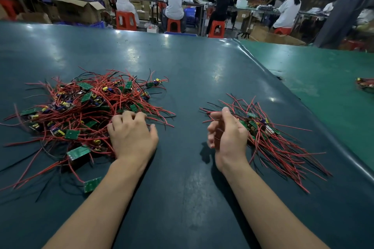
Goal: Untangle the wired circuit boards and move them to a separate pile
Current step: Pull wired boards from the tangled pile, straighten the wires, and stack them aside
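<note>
A big tangled heap [81,111] of small green circuit boards with red and black wires lies on the left of the dark mat. My left hand [131,133] rests palm down on the heap's right edge, its fingers curled into the wires. To the right lies a smaller, sorted pile [269,137] of boards with their wires fanned out. My right hand [226,133] hovers just left of that pile, palm turned to the left, fingers loosely curled and holding nothing. One loose board [92,184] lies at the near edge of the heap.
The dark green mat [192,79] ends at a raised fold on the right, beside a lighter green surface [315,75]. Another small bundle of wired boards [365,85] lies at the far right. Behind the table, people sit on red stools at other benches.
</note>
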A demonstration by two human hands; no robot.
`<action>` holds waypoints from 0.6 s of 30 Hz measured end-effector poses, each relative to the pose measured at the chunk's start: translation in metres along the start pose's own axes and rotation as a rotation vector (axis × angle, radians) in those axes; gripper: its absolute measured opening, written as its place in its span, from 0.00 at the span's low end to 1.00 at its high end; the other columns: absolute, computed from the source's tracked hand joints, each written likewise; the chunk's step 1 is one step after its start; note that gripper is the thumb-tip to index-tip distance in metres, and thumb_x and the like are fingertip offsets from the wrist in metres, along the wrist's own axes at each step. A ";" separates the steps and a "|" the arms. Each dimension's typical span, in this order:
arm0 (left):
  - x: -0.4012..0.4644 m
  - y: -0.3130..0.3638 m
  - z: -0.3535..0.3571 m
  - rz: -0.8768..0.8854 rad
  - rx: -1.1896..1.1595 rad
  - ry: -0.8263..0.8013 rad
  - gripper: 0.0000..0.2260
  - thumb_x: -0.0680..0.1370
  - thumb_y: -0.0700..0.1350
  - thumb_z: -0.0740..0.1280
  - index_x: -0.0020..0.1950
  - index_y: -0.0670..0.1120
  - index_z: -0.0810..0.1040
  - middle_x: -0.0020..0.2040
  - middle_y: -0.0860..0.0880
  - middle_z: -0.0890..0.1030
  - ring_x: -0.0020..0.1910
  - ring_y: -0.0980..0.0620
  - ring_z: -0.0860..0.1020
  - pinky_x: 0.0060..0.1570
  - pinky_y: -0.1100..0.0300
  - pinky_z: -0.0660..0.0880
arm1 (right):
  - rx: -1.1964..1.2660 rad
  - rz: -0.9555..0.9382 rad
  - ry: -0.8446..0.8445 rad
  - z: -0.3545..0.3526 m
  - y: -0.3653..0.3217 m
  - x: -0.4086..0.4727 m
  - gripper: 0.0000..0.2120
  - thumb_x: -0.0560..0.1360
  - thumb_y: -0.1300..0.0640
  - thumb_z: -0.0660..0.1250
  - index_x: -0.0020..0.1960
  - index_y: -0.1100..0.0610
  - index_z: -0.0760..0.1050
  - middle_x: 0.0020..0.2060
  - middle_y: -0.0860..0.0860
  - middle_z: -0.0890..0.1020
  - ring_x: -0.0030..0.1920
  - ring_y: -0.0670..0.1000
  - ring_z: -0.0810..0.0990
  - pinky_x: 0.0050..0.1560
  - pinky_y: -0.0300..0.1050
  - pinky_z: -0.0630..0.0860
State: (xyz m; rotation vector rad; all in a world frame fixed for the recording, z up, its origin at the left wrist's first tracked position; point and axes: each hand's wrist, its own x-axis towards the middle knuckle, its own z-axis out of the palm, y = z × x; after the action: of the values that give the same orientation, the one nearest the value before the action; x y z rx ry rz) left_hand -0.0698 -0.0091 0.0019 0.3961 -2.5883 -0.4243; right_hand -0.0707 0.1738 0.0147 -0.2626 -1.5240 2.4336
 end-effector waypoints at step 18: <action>0.006 -0.011 -0.013 -0.178 0.008 0.079 0.27 0.78 0.53 0.66 0.71 0.38 0.68 0.62 0.37 0.76 0.62 0.36 0.72 0.59 0.44 0.67 | -0.001 -0.055 0.066 -0.004 -0.001 0.004 0.15 0.80 0.58 0.63 0.35 0.58 0.78 0.21 0.50 0.73 0.19 0.46 0.63 0.21 0.34 0.56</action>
State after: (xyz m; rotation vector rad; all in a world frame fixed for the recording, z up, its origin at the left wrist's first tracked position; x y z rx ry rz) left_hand -0.0661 -0.0245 0.0112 0.6364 -2.4880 -0.4495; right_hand -0.0731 0.1788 0.0140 -0.2944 -1.4854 2.3578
